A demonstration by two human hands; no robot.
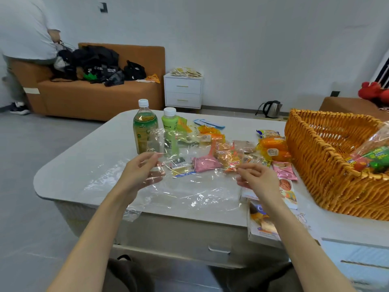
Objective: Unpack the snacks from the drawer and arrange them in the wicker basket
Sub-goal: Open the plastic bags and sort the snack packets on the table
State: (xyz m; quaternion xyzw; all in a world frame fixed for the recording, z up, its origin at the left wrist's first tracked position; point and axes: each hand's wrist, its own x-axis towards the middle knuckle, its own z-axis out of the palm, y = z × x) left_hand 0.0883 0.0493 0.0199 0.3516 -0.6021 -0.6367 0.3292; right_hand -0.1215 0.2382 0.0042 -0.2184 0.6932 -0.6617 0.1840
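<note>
Two bottles [145, 131] behind clear plastic bag [195, 186]

Two bottles [145, 128], one wicker basket [315, 157], one clear bag [189, 192].

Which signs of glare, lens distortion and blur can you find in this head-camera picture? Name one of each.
Head view: glare runs in white streaks across the clear plastic bag; wide-angle distortion bows the near edge of the table and the rim of the wicker basket; the standing person at far left looks soft and smeared.
</note>
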